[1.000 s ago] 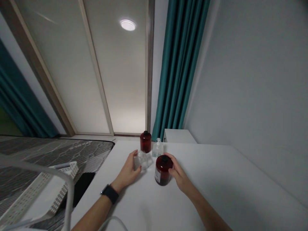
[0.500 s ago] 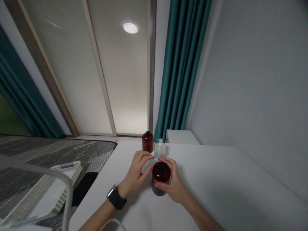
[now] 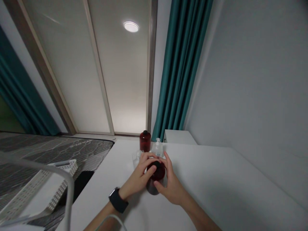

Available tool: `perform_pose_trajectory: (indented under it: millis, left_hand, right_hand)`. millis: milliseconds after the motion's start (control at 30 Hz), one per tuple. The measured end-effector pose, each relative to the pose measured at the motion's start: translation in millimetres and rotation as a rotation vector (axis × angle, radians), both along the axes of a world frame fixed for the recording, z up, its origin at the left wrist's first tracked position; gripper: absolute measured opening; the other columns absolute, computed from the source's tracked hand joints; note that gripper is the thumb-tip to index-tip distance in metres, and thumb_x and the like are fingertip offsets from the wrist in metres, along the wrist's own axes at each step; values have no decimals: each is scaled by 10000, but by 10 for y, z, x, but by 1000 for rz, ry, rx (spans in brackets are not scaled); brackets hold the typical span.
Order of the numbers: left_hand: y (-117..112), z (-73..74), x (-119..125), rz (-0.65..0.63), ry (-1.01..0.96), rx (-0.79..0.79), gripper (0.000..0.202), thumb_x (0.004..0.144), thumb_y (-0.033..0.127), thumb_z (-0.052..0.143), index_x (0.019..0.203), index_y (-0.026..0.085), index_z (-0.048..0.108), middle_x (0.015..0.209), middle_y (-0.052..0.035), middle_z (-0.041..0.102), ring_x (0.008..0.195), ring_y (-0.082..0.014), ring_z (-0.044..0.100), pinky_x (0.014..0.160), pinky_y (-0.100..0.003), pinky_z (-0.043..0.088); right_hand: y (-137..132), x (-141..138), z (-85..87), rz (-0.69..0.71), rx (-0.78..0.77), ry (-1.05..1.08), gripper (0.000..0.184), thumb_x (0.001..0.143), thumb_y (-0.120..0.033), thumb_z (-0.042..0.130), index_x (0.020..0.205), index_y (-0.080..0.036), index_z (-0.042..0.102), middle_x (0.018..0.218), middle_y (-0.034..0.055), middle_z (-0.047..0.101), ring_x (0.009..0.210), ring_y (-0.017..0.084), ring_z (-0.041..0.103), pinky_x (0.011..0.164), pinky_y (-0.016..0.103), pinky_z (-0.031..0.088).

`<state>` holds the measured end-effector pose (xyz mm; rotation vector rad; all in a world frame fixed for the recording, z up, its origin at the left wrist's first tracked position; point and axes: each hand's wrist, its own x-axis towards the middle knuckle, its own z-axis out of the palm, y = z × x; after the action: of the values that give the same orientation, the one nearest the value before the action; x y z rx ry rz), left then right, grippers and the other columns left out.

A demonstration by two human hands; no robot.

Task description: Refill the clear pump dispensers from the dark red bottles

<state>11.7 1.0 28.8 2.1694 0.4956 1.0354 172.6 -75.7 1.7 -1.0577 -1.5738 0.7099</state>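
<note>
Both hands have come together on the dark red bottle (image 3: 159, 173), which stands on the white surface (image 3: 216, 192) just in front of the person. The left hand (image 3: 139, 178), watch (image 3: 117, 199) on its wrist, was a second ago off to the side around a small clear bottle (image 3: 137, 156). It has since let that go and swung across, and its thumb and fingers now close over the black cap (image 3: 156, 165). The right hand (image 3: 172, 189) had only been cupping the side. It has now slid lower and wraps the body, thumb in front and fingers behind, steadying it. The bottle has also been drawn a little nearer and looks slightly tilted towards the person, though I cannot tell whether its base is off the surface. To my eye, the grip has gone from one hand resting on it to a two-handed hold, one hand on the cap and one on the body. Whether the cap has turned at all I cannot tell. The clear bottle now stands free just behind the left fingers. Further back are a second red bottle (image 3: 145, 141) and a clear stoppered bottle (image 3: 157, 147), side by side and untouched. Off the left edge lie a white perforated basket (image 3: 48, 183) and a dark flat thing (image 3: 83, 183) on the bed (image 3: 60, 150). Teal curtains (image 3: 180, 80) hang behind.
</note>
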Motion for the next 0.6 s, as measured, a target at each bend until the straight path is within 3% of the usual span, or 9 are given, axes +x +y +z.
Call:
perform_pose_trajectory:
  millis: [267, 600]
  left_hand:
    - [0, -80, 17, 16, -44, -146, 385, 992, 534, 441, 1124, 258, 676, 1154, -103, 522, 1177, -278, 519, 1099, -465, 407]
    - [-50, -85, 27, 7, -93, -182, 267, 988, 456, 501, 1083, 253, 646, 1132, -82, 496, 1208, -277, 465, 1096, -441, 362]
  right_hand:
    - [-1, -20, -29, -48, -56, 46, 1022, 745, -135, 686, 1570, -310, 107, 1489, 97, 442, 1418, 267, 401, 1202, 516, 260]
    - [-28, -66, 2, -69, -120, 73, 997, 719, -161, 696, 1551, -249, 155, 1473, 126, 429, 1380, 280, 423, 1196, 519, 250]
